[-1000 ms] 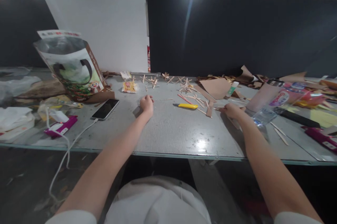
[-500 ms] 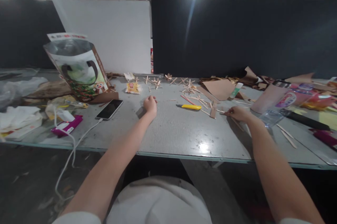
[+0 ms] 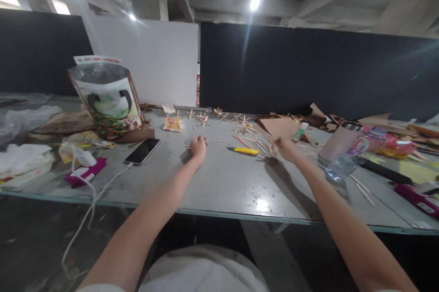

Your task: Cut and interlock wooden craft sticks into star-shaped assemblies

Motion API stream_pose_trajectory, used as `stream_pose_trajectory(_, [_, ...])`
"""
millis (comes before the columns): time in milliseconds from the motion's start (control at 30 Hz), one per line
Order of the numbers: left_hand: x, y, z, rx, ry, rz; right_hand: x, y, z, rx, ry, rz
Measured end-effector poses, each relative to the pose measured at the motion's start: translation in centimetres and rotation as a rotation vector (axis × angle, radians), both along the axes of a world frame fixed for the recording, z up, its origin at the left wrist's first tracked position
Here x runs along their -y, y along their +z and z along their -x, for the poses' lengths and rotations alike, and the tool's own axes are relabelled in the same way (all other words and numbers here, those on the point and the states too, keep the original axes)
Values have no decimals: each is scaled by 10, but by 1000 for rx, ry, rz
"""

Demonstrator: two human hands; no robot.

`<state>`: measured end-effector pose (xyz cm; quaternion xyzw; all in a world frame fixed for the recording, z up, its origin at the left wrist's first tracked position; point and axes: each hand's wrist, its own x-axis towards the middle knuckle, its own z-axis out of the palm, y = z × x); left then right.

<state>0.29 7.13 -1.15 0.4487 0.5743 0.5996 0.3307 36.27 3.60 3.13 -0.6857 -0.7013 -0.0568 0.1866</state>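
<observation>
My left hand (image 3: 198,147) rests on the grey table (image 3: 226,182) in a loose fist, with nothing visible in it. A few thin wooden sticks (image 3: 252,140) lie scattered beyond it and to its right. My right hand (image 3: 286,149) hovers just above the table, smeared by motion, its fingers pinched together on something thin that I cannot make out. It is close to the loose sticks and a brown cardboard piece (image 3: 281,126). A yellow utility knife (image 3: 244,150) lies between my two hands. Small star shapes made of sticks (image 3: 202,118) sit farther back.
A phone (image 3: 142,151) on a white cable (image 3: 85,200) lies left of my left hand, below a printed snack bag (image 3: 109,100). A magenta pack (image 3: 85,171) is at the left. A glue stick (image 3: 301,130), a pink cup (image 3: 338,142) and a clear bottle (image 3: 339,168) crowd the right.
My right hand has moved left from the table's right side toward the sticks and lifted off the surface. My left hand has stayed in place. My head has tilted up a little.
</observation>
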Motion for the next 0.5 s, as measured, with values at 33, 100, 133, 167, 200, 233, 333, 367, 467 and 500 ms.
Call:
stream_pose_trajectory(33, [3,1,-3,-22,-46,-16,-8,3,18,-58,48,-4])
stream_pose_trajectory(100, [9,3,-10,-73,-154,-42,-23,4,60,-182,161,-35])
stream_pose_trajectory(133, [12,4,-13,-98,-209,-52,-30,0,82,-247,217,-56])
stream_pose_trajectory(167, [16,5,-16,-122,-258,-57,-34,-4,104,-312,269,-74])
stream_pose_trajectory(200, [19,6,-17,-143,-301,-61,-37,-11,125,-378,313,-91])
stream_pose_trajectory(233, [21,8,-18,-162,-335,-64,-38,-19,144,-443,343,-103])
stream_pose_trajectory(333, [26,11,-17,-215,-401,-79,-33,-43,180,-617,382,-133])
stream_pose_trajectory(367, [27,12,-17,-228,-412,-86,-30,-50,185,-658,400,-135])
stream_pose_trajectory(467, [28,13,-18,-244,-430,-105,-21,-63,185,-734,453,-134])
stream_pose_trajectory(500, [28,14,-19,-243,-435,-110,-20,-64,182,-748,464,-133])
